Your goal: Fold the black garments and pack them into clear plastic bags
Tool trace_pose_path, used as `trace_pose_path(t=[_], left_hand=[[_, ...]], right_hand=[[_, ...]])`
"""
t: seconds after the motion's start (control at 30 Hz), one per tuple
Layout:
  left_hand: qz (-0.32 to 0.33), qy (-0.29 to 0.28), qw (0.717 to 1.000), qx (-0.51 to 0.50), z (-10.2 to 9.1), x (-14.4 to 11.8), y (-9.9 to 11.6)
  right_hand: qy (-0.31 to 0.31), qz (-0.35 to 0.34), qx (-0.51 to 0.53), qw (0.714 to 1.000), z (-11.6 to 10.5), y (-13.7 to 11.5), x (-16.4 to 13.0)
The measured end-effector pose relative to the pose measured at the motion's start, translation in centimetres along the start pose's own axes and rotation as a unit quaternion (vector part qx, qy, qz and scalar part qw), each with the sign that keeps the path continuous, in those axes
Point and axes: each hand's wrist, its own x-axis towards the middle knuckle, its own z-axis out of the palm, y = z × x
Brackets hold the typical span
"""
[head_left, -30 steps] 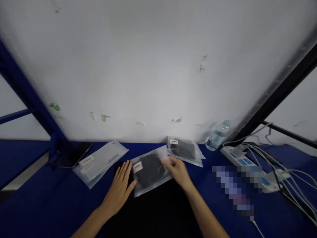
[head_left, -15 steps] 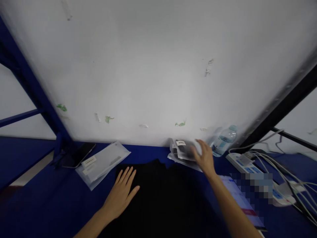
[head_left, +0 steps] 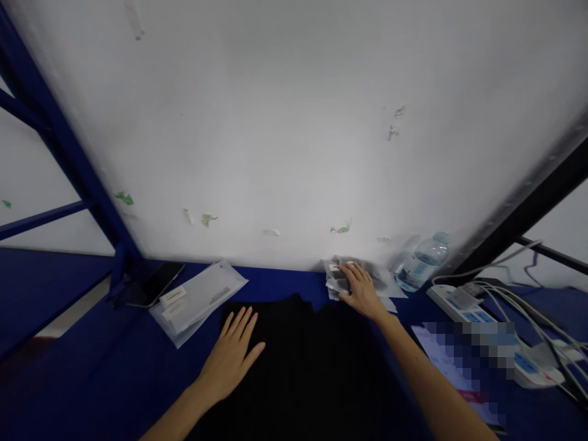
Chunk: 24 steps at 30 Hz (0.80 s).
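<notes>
Right of frame ctr, R hand [head_left: 361,292] lies over the bagged packs [head_left: 380,282], fingers draped; I can't tell if it's gripping. Lower ctr, L hand [head_left: 227,362] lies flat, grasping nothing, on the black cloth [head_left: 294,367]. I'd press gently, keep edges aligned & avoid bumping the bottle [head_left: 423,263] alongside.

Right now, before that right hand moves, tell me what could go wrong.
1. The right hand rests on a loose pile of bags; they look slick and uneven, so they might slide.
2. The bottle stands close beside the bags, so a sideways push could tip it, perhaps toward the power strip.
3. The right forearm passes very close to the screen, and pulling back carelessly might knock it.
</notes>
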Motion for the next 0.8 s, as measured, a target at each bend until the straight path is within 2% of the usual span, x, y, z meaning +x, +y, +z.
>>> trace_pose_path(t=[0.07,0.13,0.3,0.4,0.5,0.57,0.63,0.73,0.8], left_hand=[[-0.003,-0.002,1.0,-0.003,0.0,0.0,0.0],[-0.004,-0.003,1.0,-0.006,-0.1,0.0,0.0],[0.002,0.009,1.0,-0.006,0.2,0.0,0.0],[0.008,0.022,1.0,-0.007,0.3,0.0,-0.1],[0.007,0.025,1.0,-0.011,0.0,0.0,0.0],[0.0,0.017,1.0,-0.018,-0.4,0.0,0.3],[-0.008,0.012,0.999,-0.032,-0.9,0.1,0.7],[-0.016,0.03,0.998,-0.054,-1.7,0.1,0.9],[-0.032,0.07,0.995,-0.06,-2.3,-0.1,0.0]], right_hand=[[0.008,-0.04,0.017,0.999,-0.1,1.0,-0.4],[0.028,-0.048,0.015,0.998,-0.1,1.8,-0.9],[0.106,0.056,-0.015,0.993,1.2,3.3,-2.1],[0.094,0.04,0.004,0.995,1.5,4.2,-2.3],[0.086,0.031,0.001,0.996,0.6,4.0,-2.5],[0.1,0.031,-0.003,0.995,-0.5,2.7,-2.6],[0.123,0.021,0.016,0.992,-1.7,0.3,-2.8],[0.143,-0.013,0.094,0.985,-2.9,-4.5,-3.4],[0.127,-0.033,0.153,0.979,-3.1,-8.2,-3.5]])
